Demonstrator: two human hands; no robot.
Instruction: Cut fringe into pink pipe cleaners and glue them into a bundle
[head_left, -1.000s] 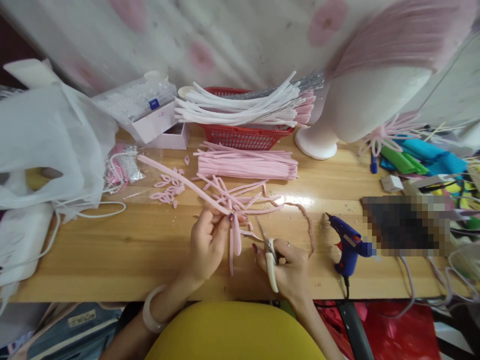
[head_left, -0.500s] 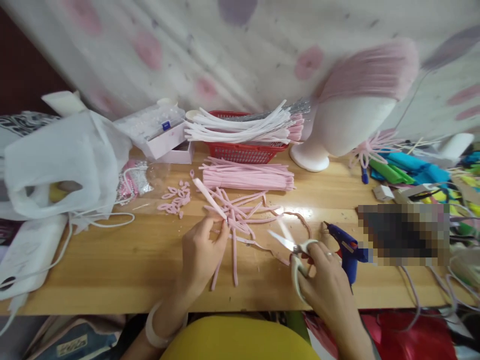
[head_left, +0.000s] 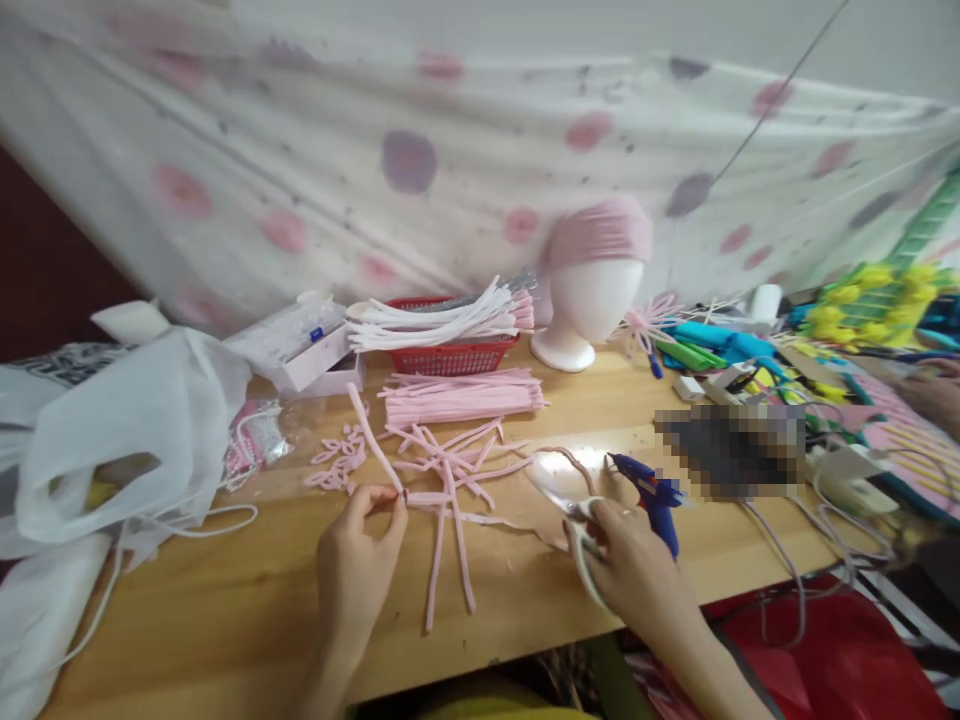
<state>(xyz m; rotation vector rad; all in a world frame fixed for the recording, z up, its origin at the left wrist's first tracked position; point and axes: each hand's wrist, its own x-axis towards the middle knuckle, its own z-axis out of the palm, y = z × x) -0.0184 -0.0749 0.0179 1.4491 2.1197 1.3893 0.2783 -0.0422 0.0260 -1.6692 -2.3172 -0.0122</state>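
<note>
A pink fuzzy stem (head_left: 373, 440) is pinched between the thumb and fingertips of the left hand (head_left: 360, 545), in front of the red basket (head_left: 450, 358) and to its left; one part rises from the pinch, leaning left, and a pink length also runs right, though whether it is the same piece cannot be told. The right hand (head_left: 634, 555), in front of the basket and to its right, grips the scissors (head_left: 576, 510) by their pale handles; the blades are blurred. Loose stems (head_left: 450, 462) lie crossed in front of the basket, with a pink bundle (head_left: 465, 398) nearer to it. The basket holds white stems (head_left: 442, 325), silver strands (head_left: 517, 282) and some pink ones at its right end. Left of it, a clear case (head_left: 281, 335) rests on a white box (head_left: 319, 365); farther left, a white bag (head_left: 176, 375) has something yellow showing inside. Right of it stands a mannequin head (head_left: 596, 300) in a pink cap (head_left: 604, 235). A second ago the scissors were close to the left hand; now they are well apart, the view has tilted up, and a co-worker's hand (head_left: 926, 395) shows far right of the basket.
</note>
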